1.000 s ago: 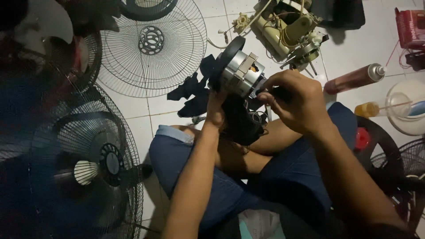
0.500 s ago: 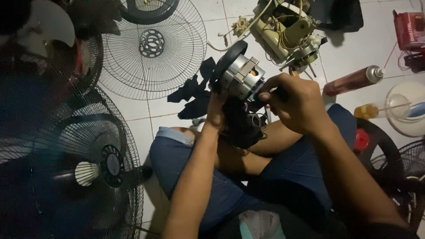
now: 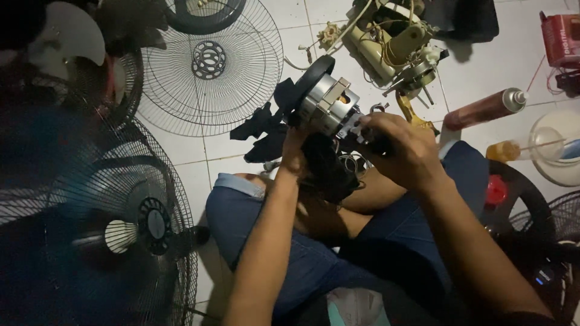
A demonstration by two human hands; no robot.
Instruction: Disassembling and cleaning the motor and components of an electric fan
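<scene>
Seen from above, a person sits cross-legged on a white tiled floor (image 3: 338, 18), holding a silver cylindrical fan motor with a black round end plate (image 3: 323, 102) over the lap. The left hand (image 3: 297, 148) wraps the dark housing underneath; its fingers are curled closed. The right hand (image 3: 402, 148) pinches the motor's rear end, fingertips closed on a small part too hidden to identify. Doing this well likely means a steady supporting grip and small, careful finger movements. A round wire fan guard (image 3: 241, 90) lies nearby.
</scene>
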